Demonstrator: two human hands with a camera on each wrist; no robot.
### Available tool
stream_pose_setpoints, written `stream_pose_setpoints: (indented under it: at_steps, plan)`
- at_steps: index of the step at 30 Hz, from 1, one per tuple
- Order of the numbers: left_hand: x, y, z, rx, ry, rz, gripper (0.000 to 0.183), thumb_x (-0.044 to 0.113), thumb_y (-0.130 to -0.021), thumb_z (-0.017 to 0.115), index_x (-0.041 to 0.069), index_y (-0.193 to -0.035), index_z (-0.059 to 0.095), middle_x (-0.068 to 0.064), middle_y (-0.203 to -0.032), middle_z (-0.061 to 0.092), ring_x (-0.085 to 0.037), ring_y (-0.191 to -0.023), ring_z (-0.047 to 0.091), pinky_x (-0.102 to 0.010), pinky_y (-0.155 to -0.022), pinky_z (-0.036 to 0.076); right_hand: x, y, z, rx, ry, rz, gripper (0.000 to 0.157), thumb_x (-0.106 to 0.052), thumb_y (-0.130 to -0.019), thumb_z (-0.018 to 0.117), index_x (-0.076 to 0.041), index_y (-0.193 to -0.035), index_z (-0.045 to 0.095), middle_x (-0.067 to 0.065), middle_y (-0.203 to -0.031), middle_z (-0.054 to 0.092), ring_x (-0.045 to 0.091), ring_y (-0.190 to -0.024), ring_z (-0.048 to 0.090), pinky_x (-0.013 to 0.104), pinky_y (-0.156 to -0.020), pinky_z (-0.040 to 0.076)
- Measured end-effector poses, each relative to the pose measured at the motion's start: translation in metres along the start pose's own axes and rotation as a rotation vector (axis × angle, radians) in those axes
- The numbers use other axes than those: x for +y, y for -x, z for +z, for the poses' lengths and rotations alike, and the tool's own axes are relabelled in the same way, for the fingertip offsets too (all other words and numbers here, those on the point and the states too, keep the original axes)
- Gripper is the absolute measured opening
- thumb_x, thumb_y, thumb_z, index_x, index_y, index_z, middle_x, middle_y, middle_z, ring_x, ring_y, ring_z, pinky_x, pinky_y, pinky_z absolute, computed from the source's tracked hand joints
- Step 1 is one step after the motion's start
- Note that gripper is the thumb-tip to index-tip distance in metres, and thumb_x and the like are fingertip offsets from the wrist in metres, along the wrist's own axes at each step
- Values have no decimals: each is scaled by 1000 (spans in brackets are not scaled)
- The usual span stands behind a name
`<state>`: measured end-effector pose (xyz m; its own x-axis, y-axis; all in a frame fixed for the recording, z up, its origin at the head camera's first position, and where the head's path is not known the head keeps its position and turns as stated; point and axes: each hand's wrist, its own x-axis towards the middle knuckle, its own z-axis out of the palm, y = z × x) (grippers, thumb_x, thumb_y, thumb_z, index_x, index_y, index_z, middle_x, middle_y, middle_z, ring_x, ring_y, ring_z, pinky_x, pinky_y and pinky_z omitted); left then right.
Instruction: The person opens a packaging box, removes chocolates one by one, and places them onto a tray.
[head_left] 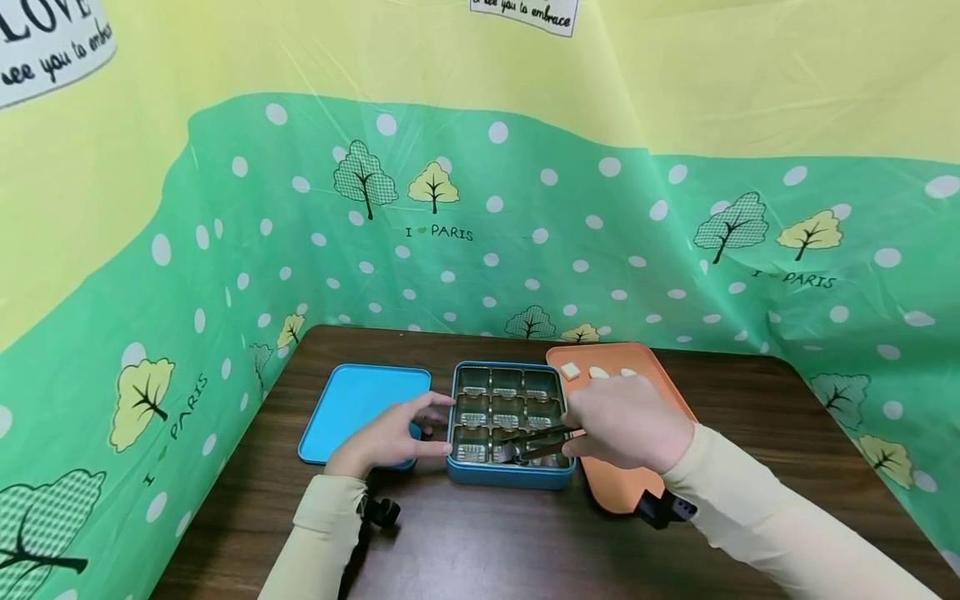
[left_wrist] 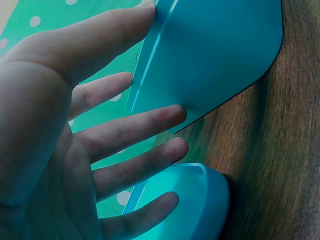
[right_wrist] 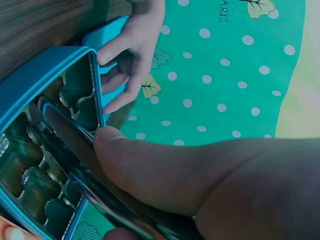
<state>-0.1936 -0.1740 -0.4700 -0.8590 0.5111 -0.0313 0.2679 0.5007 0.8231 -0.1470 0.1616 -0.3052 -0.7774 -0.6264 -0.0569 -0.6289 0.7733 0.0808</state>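
Note:
A blue rectangular box [head_left: 510, 477] stands on the table, fitted with a clear plastic tray [head_left: 507, 410] of several square compartments. My left hand [head_left: 386, 437] is at its left side, thumb and index fingertips right at the wall; in the left wrist view the other fingers are extended and spread apart. From the right, my right hand [head_left: 630, 421] grips dark metal tongs [head_left: 536, 446] between thumb and fingers. The tongs [right_wrist: 75, 167] slant down, their tips in a front compartment. Nothing shows between the tips.
A light blue lid [head_left: 363, 408] lies left of the box, partly behind my left hand. To the right is an orange board [head_left: 622, 487] with several small white pieces [head_left: 570, 370] near its far edge. A patterned green and yellow cloth [head_left: 465, 183] hangs around the dark wooden table [head_left: 465, 542].

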Motion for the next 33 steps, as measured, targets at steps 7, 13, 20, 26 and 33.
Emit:
stream_pose_setpoints:
  at_steps: [7, 13, 20, 26, 33]
  plan:
    - [1, -1, -1, -1, 13, 4, 69, 37, -94, 82, 19, -153, 51, -8, -136, 67, -29, -117, 64, -56, -98, 51, -2, -1, 2, -3, 14, 23, 28, -42, -79, 92, -33, -64, 70, -15, -53, 46, 10, -57, 40, 31, -52, 25]
    - [1, -1, -2, -2, 10, 4, 69, 38, -94, 81, 19, -153, 51, -7, -135, 67, -28, -116, 64, -55, -98, 51, 0, 0, 5, 11, 11, -2, 36, -42, -82, 90, -34, -61, 62, -14, -51, 41, 9, -56, 38, 32, -55, 24]
    - [-1, -2, -1, 3, 11, 3, 69, 37, -94, 82, 19, -152, 51, -8, -135, 67, -28, -116, 65, -56, -98, 51, 4, -1, 10, 17, -29, -11, 61, -41, -83, 89, -29, -53, 38, -13, -52, 23, 7, -51, 30, 32, -56, 18]
    - [-2, -2, -1, 5, 13, 0, 68, 37, -93, 82, 20, -152, 52, -7, -136, 67, -28, -116, 64, -56, -98, 51, 8, -1, 13, -23, -113, 33, 55, -38, -86, 88, -32, -53, 44, -15, -53, 23, 4, -49, 29, 28, -50, 18]
    - [-3, -1, 0, 3, 6, -1, 68, 37, -94, 82, 20, -152, 52, -7, -136, 67, -28, -116, 64, -57, -98, 51, 9, 2, 15, -17, -154, 38, 65, -36, -88, 86, -29, -54, 31, -13, -55, 17, 5, -50, 20, 29, -53, 12]
